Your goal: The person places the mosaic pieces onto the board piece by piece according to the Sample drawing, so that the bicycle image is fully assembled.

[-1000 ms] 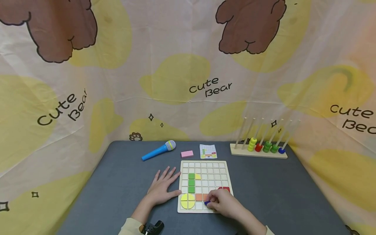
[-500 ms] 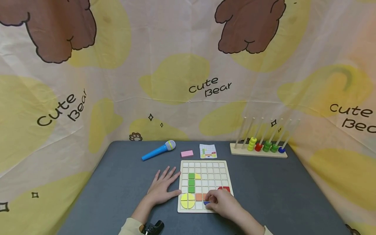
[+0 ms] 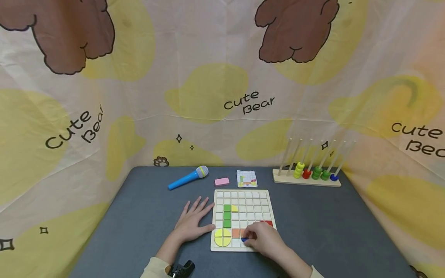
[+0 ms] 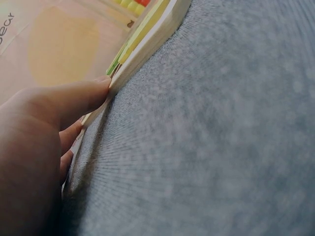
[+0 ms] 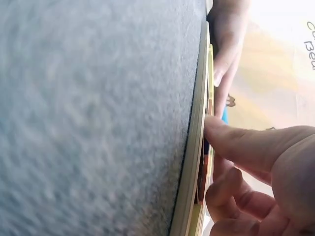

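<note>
The white gridded wooden board (image 3: 229,250) lies on the table in the head view. My left hand (image 3: 190,224) rests flat beside it with fingers spread, thumb and a fingertip touching its left edge; the left wrist view shows the thumb (image 4: 88,96) against that edge. Over the board's lower right, my right hand (image 3: 265,239) has curled fingers and holds a small dark blue piece (image 3: 244,239) at a bottom-row square. The hand covers part of this piece. Green squares (image 3: 227,216), yellow pieces (image 3: 218,242), orange squares (image 3: 235,233) and red pieces (image 3: 268,223) sit on the grid.
Behind the board lie a blue toy microphone (image 3: 187,179), a pink block (image 3: 221,181) and a pattern card (image 3: 247,179). A peg rack (image 3: 306,182) with coloured rings stands at the back right. A printed cloth (image 3: 208,135) hangs behind the table.
The blue piece, tilted between my right fingertips a second ago, now lies flatter at the bottom-row square. My left hand has stayed put.
</note>
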A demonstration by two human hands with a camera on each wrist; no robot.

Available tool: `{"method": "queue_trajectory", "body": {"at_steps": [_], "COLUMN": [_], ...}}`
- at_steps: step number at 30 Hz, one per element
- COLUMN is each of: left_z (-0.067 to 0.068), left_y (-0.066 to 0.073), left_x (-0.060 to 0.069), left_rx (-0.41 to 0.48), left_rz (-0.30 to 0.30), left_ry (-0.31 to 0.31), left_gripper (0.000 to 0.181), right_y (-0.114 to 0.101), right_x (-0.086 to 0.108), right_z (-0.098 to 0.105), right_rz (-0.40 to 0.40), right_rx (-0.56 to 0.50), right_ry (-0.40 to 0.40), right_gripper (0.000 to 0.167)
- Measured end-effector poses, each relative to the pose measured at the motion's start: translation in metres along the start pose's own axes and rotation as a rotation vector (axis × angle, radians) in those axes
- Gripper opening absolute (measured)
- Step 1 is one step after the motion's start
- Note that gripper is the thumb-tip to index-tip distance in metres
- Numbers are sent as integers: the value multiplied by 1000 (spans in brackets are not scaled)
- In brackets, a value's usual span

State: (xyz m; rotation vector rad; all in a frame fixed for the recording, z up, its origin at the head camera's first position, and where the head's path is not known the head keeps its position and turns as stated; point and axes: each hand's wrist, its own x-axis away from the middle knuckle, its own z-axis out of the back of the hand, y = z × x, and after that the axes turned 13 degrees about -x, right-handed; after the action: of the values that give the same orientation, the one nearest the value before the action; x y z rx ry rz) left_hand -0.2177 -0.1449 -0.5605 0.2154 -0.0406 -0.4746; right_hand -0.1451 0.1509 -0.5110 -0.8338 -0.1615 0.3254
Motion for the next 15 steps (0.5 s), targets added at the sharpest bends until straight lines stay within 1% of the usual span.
{"method": "queue_trajectory", "body": {"at_steps": [2, 7, 11, 13, 15], "left_z": [0, -1, -1, -2, 0], "left_y": [0, 1, 0, -2, -5], "left_x": [0, -1, -1, 0, 2], "left_rx": [0, -2, 15, 50, 116], "left_rz": [-4, -6, -6, -2, 3], "left_ry": [2, 8, 5, 12, 15], "left_gripper": [83, 83, 83, 82, 80], "right_y": [1, 4, 7, 12, 16], "right_x": [0, 1, 1, 2, 4], "right_z": [1, 8, 23, 35, 50], "right_rz": [-5, 11, 14, 15, 23], "right_rx": [-24, -68, -96, -116, -137], "right_ry": [-12, -16, -3, 13, 48], "right_gripper": [17, 15, 11, 9, 9]}}
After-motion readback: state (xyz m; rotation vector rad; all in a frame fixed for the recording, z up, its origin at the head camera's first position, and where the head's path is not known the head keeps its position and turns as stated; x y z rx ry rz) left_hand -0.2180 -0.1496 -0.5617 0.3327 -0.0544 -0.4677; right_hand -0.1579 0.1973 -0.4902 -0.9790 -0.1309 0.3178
